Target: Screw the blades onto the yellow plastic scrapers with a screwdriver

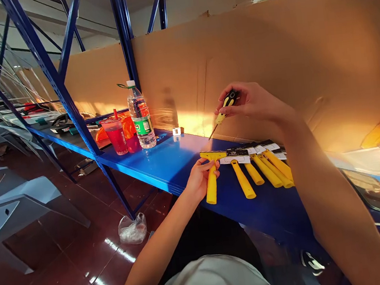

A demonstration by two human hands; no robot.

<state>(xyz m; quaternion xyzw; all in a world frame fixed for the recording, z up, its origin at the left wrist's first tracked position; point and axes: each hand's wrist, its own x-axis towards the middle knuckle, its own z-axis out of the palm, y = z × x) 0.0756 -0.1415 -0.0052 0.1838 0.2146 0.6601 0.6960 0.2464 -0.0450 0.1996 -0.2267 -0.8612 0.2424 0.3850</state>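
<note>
My left hand (pixel 199 178) is closed around a yellow scraper (pixel 212 185), near its T-shaped head, with the handle pointing down. A dark strip runs along the top of that head. Raised above the shelf, my right hand (pixel 243 102) grips a yellow-and-black screwdriver (pixel 222 115), its thin shaft slanting down and left. The tip hangs a little above the scraper's head, apart from it. To the right of my left hand lie several more yellow scrapers (pixel 243 180) with black-and-white heads or labels, side by side with their handles toward me.
On the blue shelf (pixel 154 165), a water bottle (pixel 141 116) and a red cup (pixel 115 135) stand to the left, near a small white box (pixel 177 131). Cardboard (pixel 250 44) walls the back. Blue posts (pixel 48 71) rise at left. A tablet-like device (pixel 377 194) lies at right.
</note>
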